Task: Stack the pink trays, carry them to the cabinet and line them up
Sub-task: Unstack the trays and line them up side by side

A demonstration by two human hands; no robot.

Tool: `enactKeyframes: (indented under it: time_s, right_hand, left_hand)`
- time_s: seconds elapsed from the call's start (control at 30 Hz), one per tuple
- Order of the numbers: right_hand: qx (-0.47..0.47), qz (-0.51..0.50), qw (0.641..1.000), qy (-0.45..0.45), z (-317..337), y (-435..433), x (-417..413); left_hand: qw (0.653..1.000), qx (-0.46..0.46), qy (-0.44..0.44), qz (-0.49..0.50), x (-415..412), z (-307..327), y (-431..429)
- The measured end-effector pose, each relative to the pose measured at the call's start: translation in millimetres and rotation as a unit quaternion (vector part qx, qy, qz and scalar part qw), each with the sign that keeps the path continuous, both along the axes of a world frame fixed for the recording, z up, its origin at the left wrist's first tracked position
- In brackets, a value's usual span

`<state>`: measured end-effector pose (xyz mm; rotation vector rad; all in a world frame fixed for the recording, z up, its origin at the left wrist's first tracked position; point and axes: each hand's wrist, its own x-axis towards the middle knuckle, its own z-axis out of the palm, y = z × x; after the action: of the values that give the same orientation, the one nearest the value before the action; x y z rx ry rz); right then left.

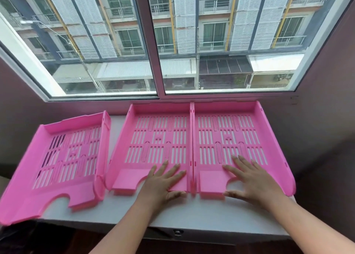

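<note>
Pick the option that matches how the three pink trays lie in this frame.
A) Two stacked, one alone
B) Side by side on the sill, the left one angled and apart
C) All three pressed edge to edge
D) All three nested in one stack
B: the middle tray and right tray sit edge to edge under the left hand and right hand, while the left tray lies skewed, with white sill showing between.

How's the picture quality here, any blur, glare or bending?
Head view: daylight from the window lights everything evenly, no harsh glare; the wide lens bows the window frame; the left tray looks soft and smeared, while both hands stay fairly sharp.
</note>
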<state>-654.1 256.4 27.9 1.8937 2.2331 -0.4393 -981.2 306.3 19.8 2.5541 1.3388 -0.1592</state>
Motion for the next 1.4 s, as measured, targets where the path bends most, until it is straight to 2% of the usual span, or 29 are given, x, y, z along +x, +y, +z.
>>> enactKeyframes:
  time_s: [0.17, 0.8, 0.87, 0.97, 1.1, 1.17, 1.27, 1.33, 1.4]
  right_hand:
    - [-0.006, 0.014, 1.0, -0.015, -2.0, 4.2, 0.8]
    - [0.005, 0.005, 0.999, 0.034, -2.3, 3.9, -9.7]
    - [-0.004, -0.004, 0.999, 0.05, 3.9, 4.4, -14.1]
    - [0.027, -0.056, 0.99, 0.127, 16.1, 5.8, -38.6]
    - [0.068, -0.108, 0.965, 0.228, 26.2, 5.9, -100.6]
    - [0.074, -0.147, 0.946, 0.281, 24.3, 4.2, -132.0]
    - [0.087, -0.22, 0.91, 0.34, 16.3, 0.9, -170.7]
    - [0.115, -0.267, 0.898, 0.331, 11.8, -0.6, -188.6]
    - [0.15, -0.298, 0.897, 0.29, 8.7, -0.8, -199.9]
  left_hand:
    - [1.0, -0.003, 0.0, 0.0, -0.7, 0.2, -0.2]
    - [0.999, -0.006, 0.046, 0.007, -11.0, 11.6, -2.0]
    - [0.999, 0.022, 0.02, 0.038, -18.5, 16.6, -7.9]
    - [0.988, 0.095, -0.037, 0.114, -46.5, 29.1, -13.6]
    - [0.951, 0.18, -0.074, 0.241, -103.9, 34.2, -16.6]
    - [0.92, 0.165, -0.108, 0.338, -128.3, 31.4, -19.4]
    - [0.867, 0.058, -0.201, 0.452, -148.4, 21.7, -22.8]
    - [0.867, 0.016, -0.218, 0.448, -154.0, 14.2, -21.7]
    - [0.881, 0.03, -0.211, 0.423, -159.6, 10.1, -16.6]
